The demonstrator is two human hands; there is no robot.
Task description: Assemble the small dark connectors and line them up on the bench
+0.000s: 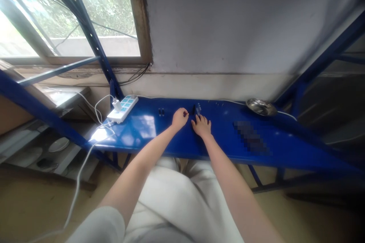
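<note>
My left hand [180,119] is closed around a small dark piece [185,114], of which only an end shows at the fingertips. Just above the blue tabletop [171,144], or resting on it, my right hand [202,125] has its fingers spread. Its fingertips are close to a cluster of small clear bluish pieces [199,108]; whether they touch is too small to tell. Left of that cluster stands or lies a slim black piece [194,109]. Farther left, two small dark pieces [161,112] sit side by side.
A white power strip [123,109] with a plugged-in charger and trailing white cable [78,182] occupies the left end. At the back right lies a shiny metal dish [261,106]. A pixelated dark item [252,137] is on the right. Blue frame posts [97,45] flank the table.
</note>
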